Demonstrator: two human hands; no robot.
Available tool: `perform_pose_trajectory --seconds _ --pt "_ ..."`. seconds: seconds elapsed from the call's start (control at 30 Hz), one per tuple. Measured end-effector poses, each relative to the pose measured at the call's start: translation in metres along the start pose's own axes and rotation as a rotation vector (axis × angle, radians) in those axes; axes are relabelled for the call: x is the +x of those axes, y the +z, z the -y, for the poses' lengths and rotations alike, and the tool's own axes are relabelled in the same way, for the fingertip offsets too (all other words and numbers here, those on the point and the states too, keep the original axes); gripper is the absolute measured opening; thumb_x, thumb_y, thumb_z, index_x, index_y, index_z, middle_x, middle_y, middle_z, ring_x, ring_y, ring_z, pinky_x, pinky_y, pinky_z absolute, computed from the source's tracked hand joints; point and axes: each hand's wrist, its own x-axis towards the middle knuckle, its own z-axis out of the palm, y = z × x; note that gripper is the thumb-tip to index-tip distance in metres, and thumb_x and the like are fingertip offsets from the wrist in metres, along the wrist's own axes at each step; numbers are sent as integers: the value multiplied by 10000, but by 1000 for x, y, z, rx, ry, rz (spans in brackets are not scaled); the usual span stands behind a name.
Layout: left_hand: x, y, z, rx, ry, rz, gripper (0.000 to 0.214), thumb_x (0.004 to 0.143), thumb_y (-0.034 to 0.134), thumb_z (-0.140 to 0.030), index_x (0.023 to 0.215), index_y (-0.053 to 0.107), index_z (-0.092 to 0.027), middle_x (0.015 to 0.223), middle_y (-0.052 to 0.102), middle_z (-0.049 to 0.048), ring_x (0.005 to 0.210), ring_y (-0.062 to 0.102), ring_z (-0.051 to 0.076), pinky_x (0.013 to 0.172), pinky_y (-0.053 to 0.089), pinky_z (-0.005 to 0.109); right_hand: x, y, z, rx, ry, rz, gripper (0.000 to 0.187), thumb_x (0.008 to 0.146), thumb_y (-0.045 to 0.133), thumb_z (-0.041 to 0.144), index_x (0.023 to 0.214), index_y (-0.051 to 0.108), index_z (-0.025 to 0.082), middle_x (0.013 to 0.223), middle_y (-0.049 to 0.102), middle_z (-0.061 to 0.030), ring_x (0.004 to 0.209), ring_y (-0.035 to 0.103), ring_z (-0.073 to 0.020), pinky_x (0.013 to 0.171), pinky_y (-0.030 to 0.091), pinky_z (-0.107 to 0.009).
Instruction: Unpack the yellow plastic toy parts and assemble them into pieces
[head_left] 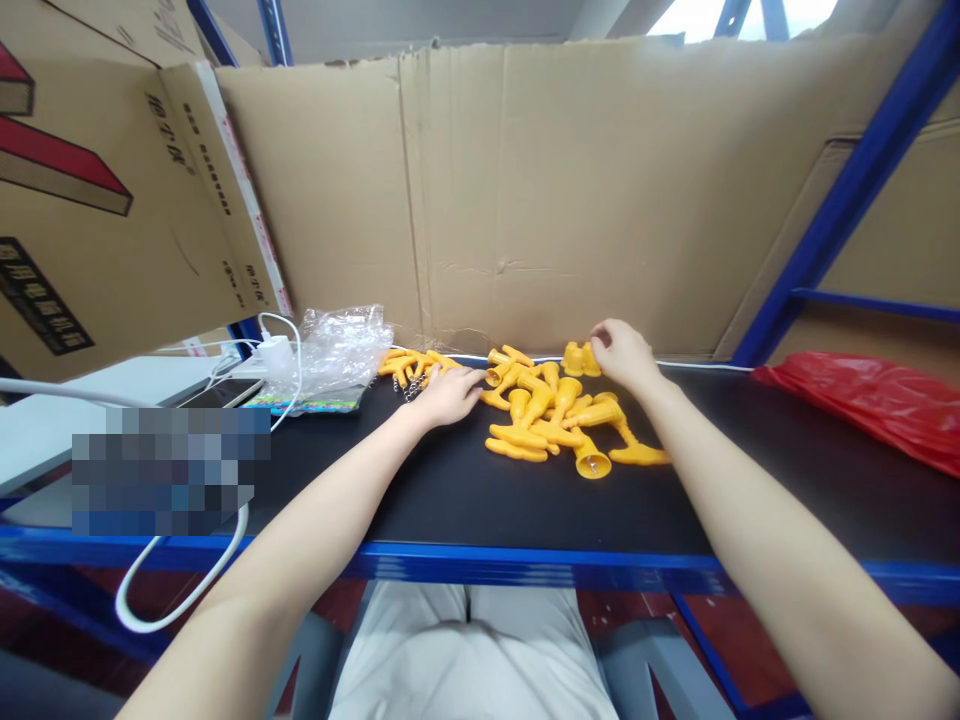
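A person works bare-handed over a pile (540, 402) of yellow handles and cones on a black tabletop (525, 510). With the pile as the dial's center, the left hand (450, 395) lies palm down at nine o'clock, beside yellow corkscrews (409, 365); whether its fingers grip one cannot be told. The right hand (622, 352) curls at two o'clock, next to yellow cups (576, 360) at one; its fingertips are partly hidden, the hold unclear. A cone (593, 464) opens toward the viewer at five o'clock. Clear plastic (337, 345) sits toward ten, a red bag (862, 400) at three, cardboard (562, 200) at twelve.
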Motion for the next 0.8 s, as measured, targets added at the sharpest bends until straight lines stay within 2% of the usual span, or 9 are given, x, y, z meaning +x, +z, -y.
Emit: perform_pose_trajectory --seconds 0.1,0.2,0.37,0.47,0.57,0.67,0.8 --pt "2 9 -8 -28 60 105 420 887 328 -241 1282 468 -274 1320 516 71 1262 419 248 1091 146 578 -2 1 17 37 -136 15 186 809 441 224 917 586 181 950 633 -103 865 585 -236 799 454 -358" --pt "2 14 -14 -42 79 160 393 856 348 -231 1214 510 -244 1293 520 81 1258 411 242 1096 165 552 -6 3 30 66 -247 55 192 818 432 219 919 589 178 949 633 -99 877 592 -231 798 462 -355" --pt "1 8 -20 -30 36 111 187 819 439 -302 916 573 -214 1043 602 76 1085 515 249 1064 236 539 -12 6 47 88 -352 138 211 830 437 218 961 597 176 949 640 -87 842 604 -215 773 477 -349" --pt "3 9 -16 -8 -16 68 189 830 462 -366 806 546 -199 955 607 83 1003 546 265 1005 301 534 -15 7 55 86 -405 173 221 840 444 230 982 605 179 956 644 -82 833 608 -209 768 483 -348" --pt "7 13 -7 0 -89 24 109 792 527 -276 858 513 -189 929 615 83 919 573 255 886 411 447 -18 7 63 85 -448 197 234 855 432 235 998 611 192 972 649 -75 843 611 -206 766 487 -349" --pt "8 15 2 -3 -138 -17 152 796 519 -194 944 493 -177 957 623 88 888 586 236 795 442 366 -21 5 69 80 -459 223 239 853 434 224 1003 617 195 981 653 -75 863 614 -212 774 486 -353" --pt "6 8 4 116 -33 -106 111 880 444 -230 935 513 -164 1016 605 103 981 562 245 913 364 416 -24 -1 77 98 -478 257 269 859 435 218 1056 613 179 1047 648 -95 945 610 -232 830 473 -381"
